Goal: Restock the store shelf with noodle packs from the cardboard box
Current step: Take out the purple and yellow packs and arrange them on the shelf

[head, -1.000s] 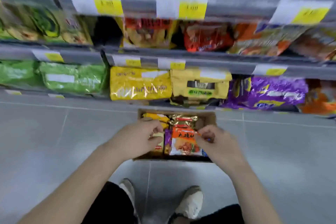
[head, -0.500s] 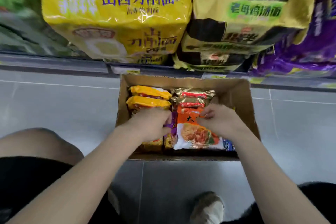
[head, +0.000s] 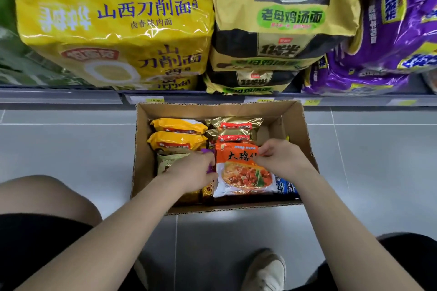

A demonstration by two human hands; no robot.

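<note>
An open cardboard box (head: 293,116) stands on the floor in front of the bottom shelf (head: 61,95). Inside lie two yellow noodle packs (head: 178,133), two gold packs (head: 233,129), an orange-and-white pack (head: 241,172), a purple pack (head: 209,152), a beige pack (head: 169,160) and a blue pack (head: 287,188). My left hand (head: 192,169) reaches down between the beige and orange packs, fingers curled around the purple pack. My right hand (head: 281,158) pinches the orange pack's right edge.
The bottom shelf holds big multipacks: yellow (head: 113,26), olive-and-black (head: 279,30), purple (head: 383,49) and green (head: 9,54) at far left. Price tags (head: 155,100) line the shelf edge. Grey floor tiles surround the box. My knee (head: 40,196) and shoe (head: 264,271) are below.
The view has dropped from the whole shelf bay to close over the box as I crouched. Both hands have stayed on the packs, the left shifting onto the purple one.
</note>
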